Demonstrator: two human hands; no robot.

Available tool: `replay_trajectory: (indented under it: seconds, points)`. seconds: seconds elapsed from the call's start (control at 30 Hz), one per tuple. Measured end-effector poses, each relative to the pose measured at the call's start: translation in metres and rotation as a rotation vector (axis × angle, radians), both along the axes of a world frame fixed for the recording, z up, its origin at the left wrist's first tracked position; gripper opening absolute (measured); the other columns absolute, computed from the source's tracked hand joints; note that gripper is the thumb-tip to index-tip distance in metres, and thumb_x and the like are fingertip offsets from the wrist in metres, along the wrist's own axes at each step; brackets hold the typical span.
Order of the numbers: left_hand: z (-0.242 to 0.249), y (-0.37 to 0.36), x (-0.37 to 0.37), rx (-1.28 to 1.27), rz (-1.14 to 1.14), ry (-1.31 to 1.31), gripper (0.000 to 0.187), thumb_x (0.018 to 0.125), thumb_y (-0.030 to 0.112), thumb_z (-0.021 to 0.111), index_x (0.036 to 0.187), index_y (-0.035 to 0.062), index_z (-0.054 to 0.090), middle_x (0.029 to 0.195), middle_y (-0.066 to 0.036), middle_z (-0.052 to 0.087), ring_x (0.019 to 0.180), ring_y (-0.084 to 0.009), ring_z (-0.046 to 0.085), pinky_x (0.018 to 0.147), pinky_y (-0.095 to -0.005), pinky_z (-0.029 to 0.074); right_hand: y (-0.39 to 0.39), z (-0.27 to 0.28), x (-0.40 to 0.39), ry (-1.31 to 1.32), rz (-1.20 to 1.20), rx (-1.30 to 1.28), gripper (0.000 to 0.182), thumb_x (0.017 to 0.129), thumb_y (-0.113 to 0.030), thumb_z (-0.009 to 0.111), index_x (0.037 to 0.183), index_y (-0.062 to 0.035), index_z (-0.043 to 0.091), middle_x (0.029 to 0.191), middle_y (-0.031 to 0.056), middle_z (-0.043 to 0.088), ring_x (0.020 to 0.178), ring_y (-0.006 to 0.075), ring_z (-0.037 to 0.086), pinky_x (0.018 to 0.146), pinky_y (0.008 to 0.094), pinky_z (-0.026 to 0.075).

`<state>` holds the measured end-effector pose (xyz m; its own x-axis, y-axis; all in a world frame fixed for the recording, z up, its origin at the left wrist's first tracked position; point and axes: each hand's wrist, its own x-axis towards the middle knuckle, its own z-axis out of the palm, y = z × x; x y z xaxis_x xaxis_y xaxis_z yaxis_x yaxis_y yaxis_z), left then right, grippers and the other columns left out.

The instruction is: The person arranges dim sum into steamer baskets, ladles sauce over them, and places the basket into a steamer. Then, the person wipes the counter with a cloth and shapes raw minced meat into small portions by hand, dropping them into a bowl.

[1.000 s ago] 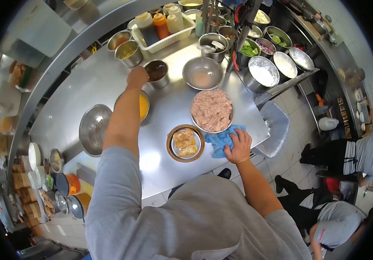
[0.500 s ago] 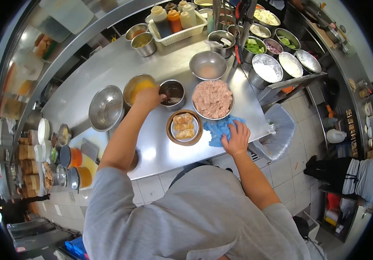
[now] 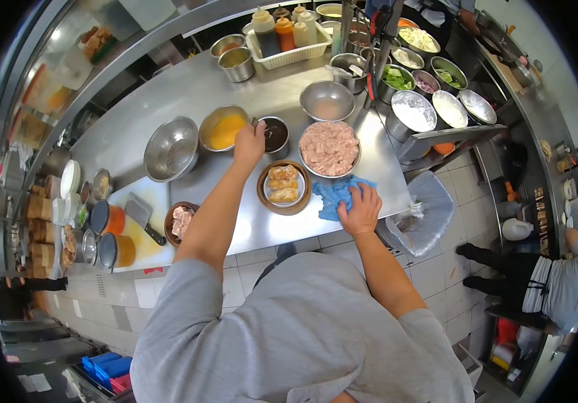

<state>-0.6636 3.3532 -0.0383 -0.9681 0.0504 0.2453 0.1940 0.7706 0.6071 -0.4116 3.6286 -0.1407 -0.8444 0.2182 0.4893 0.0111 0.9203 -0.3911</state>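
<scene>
The left hand (image 3: pixel 250 141) is curling beside the dark-sauce pot (image 3: pixel 284 152) — can't tell its grip. The right hand (image 3: pixel 361 209) is spreading, loosely bent, over the blue cloth (image 3: pixel 332 195) — three rolls (image 3: pixel 283 184) are sitting nearby in the round steamer (image 3: pixel 263 189).

The glossy metal table (image 3: pixel 272 240) contrasts with the matt, crumpled blue cloth (image 3: pixel 333 198).

Dark-sauce pot (image 3: pixel 287 141): shifted from well apart at the 11 o'clock of the wooden-rimmed dish (image 3: pixel 284 211) to near its 12 o'clock. Left hand (image 3: pixel 251 140): moved with the pot, and now clear of the yellow-liquid bowl's (image 3: pixel 204 133) centre. Meat-piece bowl (image 3: pixel 169 221): contents now exposed at the dish's 8 o'clock, previously hidden by the forearm (image 3: pixel 219 208)
</scene>
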Motion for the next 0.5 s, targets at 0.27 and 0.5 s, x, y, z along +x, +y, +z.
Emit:
replay_trajectory:
  seconds: [0.27,0.5]
  points:
    - [0.039,-0.004,0.037,-0.105,-0.335,0.385,0.037,0.107,0.035,0.059,0.103,0.0001,0.071,0.091,-0.024,0.072,0.086,-0.0455,0.068,0.078,-0.0537,0.054,0.000,-0.003,0.002,0.006,-0.001,-0.016,0.044,0.080,-0.034,0.073,0.117,-0.0108,0.069,0.135,0.0155,0.059,0.132,0.0396,0.049,0.108,0.0545,0.036]
    - [-0.032,-0.017,0.009,0.728,0.174,-0.154,0.033,0.108,0.030,0.055,0.099,0.0021,0.071,0.079,-0.011,0.071,0.065,-0.0192,0.065,0.060,-0.0338,0.051,0.000,-0.002,0.002,-0.003,-0.007,-0.012,0.044,0.080,-0.034,0.073,0.117,-0.0110,0.070,0.135,0.0148,0.059,0.131,0.0388,0.049,0.108,0.0544,0.036]
